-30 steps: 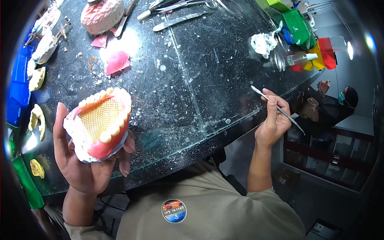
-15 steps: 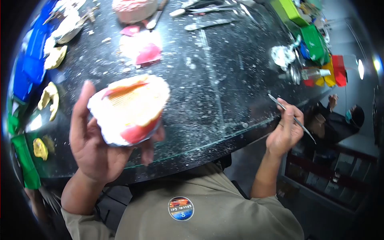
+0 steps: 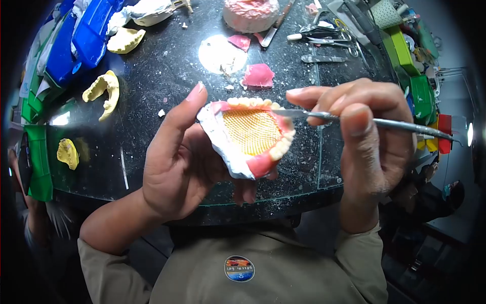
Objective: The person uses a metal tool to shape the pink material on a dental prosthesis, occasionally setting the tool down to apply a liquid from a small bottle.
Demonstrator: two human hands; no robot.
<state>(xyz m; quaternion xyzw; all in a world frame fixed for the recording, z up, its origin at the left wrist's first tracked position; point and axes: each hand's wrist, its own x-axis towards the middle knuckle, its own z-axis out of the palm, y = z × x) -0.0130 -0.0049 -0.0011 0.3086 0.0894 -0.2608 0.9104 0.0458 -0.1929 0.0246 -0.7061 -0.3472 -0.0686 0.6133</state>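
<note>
My left hand holds a denture model from below and the side, its thumb raised beside the white plaster edge. The model carries a row of cream teeth along a pink wax rim, and a gold mesh plate fills the palate. In my right hand a slim metal wax carver is pinched between thumb and fingers. Its flat blade lies at the pink wax by the front teeth, while the hooked far end points right. The left fingertips are partly hidden under the model.
Pink wax pieces and a round pink-topped block lie behind the model. Yellow plaster casts and blue trays are at left. Scissors and metal tools lie back right, near green bins. White crumbs dot the black tabletop.
My right hand has come in from the right with the carver, whose blade is now at the model. The view has shifted, and the model appears farther right.
</note>
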